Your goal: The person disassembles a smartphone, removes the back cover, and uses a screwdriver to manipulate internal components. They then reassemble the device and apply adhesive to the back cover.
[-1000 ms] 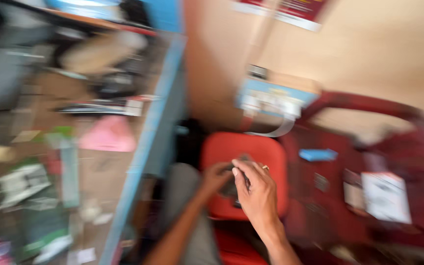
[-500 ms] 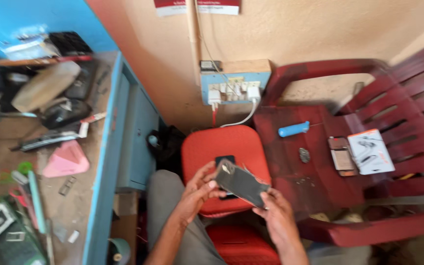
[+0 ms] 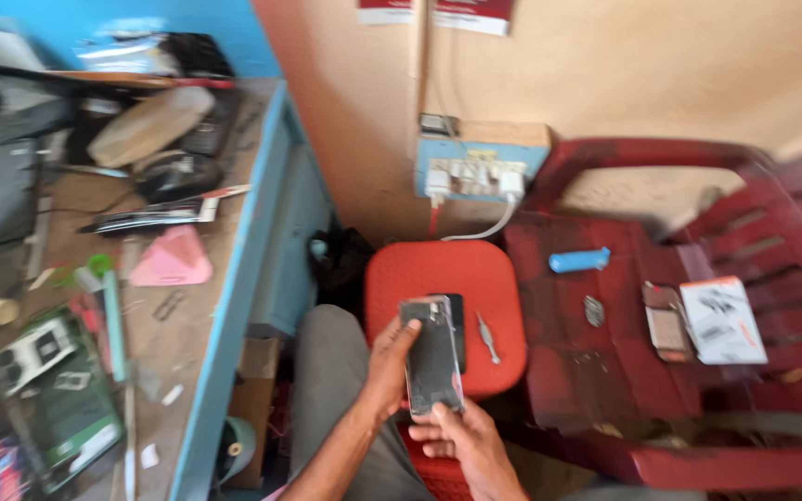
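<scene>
My left hand (image 3: 389, 364) grips the left edge of a grey phone (image 3: 432, 354), held upright with its camera end at the top. My right hand (image 3: 461, 438) supports the phone's lower end from below. Both hands hover over the near edge of a red plastic stool (image 3: 420, 271). On the stool, a dark flat phone part (image 3: 458, 327) lies just behind the held phone, and a small metal tool (image 3: 486, 338) rests to its right.
A dark red plastic chair (image 3: 744, 390) at right carries a blue handle (image 3: 579, 261), a coin-like disc (image 3: 594, 311), a small phone (image 3: 666, 321) and a white packet (image 3: 722, 320). A cluttered workbench (image 3: 199, 320) stands at left. A wall socket board (image 3: 475, 172) has chargers plugged in.
The view has steadied and shifted from a blur. The phone has turned from a slanted position to upright, and my right hand has dropped to its lower end.
</scene>
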